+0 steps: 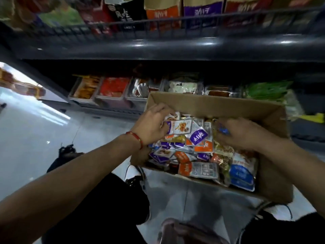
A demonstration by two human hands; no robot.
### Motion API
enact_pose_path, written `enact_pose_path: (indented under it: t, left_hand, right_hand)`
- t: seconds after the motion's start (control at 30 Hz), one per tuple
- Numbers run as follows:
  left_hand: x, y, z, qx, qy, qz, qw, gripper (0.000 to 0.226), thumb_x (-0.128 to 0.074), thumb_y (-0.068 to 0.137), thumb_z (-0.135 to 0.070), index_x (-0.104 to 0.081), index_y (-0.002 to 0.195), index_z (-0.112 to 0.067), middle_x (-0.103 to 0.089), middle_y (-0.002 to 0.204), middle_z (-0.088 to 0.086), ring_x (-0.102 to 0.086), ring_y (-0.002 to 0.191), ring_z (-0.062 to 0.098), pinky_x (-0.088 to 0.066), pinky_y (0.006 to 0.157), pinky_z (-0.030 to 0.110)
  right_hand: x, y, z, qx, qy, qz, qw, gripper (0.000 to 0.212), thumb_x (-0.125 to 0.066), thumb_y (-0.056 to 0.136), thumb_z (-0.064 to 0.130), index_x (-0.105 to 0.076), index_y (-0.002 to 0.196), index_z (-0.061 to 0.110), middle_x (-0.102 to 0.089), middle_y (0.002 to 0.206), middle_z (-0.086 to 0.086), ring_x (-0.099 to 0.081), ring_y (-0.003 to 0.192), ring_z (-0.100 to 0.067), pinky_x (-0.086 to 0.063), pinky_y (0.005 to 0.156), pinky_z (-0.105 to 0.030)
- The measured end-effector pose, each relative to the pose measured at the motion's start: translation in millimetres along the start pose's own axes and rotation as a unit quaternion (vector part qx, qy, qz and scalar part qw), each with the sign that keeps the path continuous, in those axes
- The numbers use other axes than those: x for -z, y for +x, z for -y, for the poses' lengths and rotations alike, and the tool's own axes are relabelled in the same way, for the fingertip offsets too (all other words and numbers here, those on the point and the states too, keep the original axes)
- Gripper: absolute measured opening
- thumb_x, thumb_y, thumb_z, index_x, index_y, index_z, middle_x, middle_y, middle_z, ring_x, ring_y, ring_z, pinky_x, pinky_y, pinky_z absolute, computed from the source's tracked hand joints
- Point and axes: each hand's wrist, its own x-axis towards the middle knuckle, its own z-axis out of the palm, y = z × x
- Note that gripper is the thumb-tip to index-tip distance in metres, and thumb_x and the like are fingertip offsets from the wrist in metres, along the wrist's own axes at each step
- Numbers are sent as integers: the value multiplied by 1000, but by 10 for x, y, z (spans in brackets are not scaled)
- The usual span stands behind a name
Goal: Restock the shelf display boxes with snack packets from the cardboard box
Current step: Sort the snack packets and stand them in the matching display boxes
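Bare forearms; red-orange cord bracelet (136,138) on left wrist; black trousers (105,205).

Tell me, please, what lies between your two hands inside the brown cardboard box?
In the head view, loose purple and orange snack packets lie between left hand and right hand.

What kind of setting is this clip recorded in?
Most likely a shop aisle. Dark shelves carry bagged goods behind a wire rail, display boxes of snacks line the bottom shelf, and both hands dig in a cardboard box of mixed packets.
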Motion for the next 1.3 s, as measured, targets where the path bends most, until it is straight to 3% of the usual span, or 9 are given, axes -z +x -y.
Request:
enact_pose_path:
  t: [0.33,0.5,0.63,0.8,0.93,1.07,1.13,1.23,1.3]
  left_hand:
    - [276,-247,-259,60,-7,74,995,26,-64,91,-27,-66,116,-21,-58,118,7,-55,112,26,-44,90,32]
    - [519,-117,-278,101,-66,83,989,16,-63,92,-22,-71,105,-16,-62,93,-3,-61,100,18,-43,89,25]
    - [427,-27,-81,145,-151,65,976,12,-65,90,-18,-72,100,-19,-70,102,-4,-64,102,16,-52,95,31]
    - [397,201,-42,112,-147,101,978,16,-65,90,-28,-69,105,-21,-68,105,-2,-62,101,18,-52,92,34]
    - [459,400,23,95,-98,145,980,22,-64,90,-28,-66,111,-22,-63,118,-2,-59,107,18,-51,94,34]
    - [539,502,-31,74,-151,145,975,23,-66,91,-24,-69,114,-24,-66,111,-5,-64,102,13,-53,94,32]
    - [576,481,-52,85,-155,142,974,15,-69,91,-23,-72,105,-20,-69,103,-5,-67,97,14,-55,89,30]
    - [625,351,-121,143,-200,135,960,26,-75,88,-34,-70,90,-8,-75,90,5,-74,71,16,-61,75,33]
    - [642,217,-256,193,-312,169,915,44,-76,85,-42,-66,101,-2,-74,96,15,-76,75,21,-62,78,38]
  right_hand:
    - [-88,-403,427,-52,6,-134,990,27,-60,97,42,-62,113,20,-66,95,-6,-64,88,-27,-54,75,-38]
    - [-225,-96,725,-15,7,-126,992,39,-61,98,40,-56,135,29,-63,132,-5,-61,115,-27,-53,95,-44]
    - [-375,598,868,-1,-26,-74,997,50,-59,98,44,-51,143,23,-53,145,-9,-53,128,-32,-47,103,-42]
    - [-535,1048,820,15,-144,-91,985,48,-51,99,44,-48,141,23,-54,142,-8,-45,133,-31,-34,108,-42]
    - [-508,1031,815,27,-128,-140,981,46,-58,95,40,-53,138,22,-57,136,-8,-53,126,-31,-36,104,-38]
    - [-322,780,713,-52,84,-111,989,26,-63,97,35,-65,114,16,-69,112,-7,-66,100,-27,-53,78,-36]
    - [-211,555,601,-76,244,-94,962,17,-68,97,33,-69,101,16,-74,99,-1,-71,90,-21,-59,74,-40]
    - [-60,133,526,-96,497,-100,857,15,-71,95,20,-68,103,8,-79,90,-7,-76,83,-24,-60,81,-49]
    - [-18,-91,552,-78,602,-119,786,16,-70,95,14,-64,104,2,-78,93,-14,-74,83,-28,-59,82,-46]
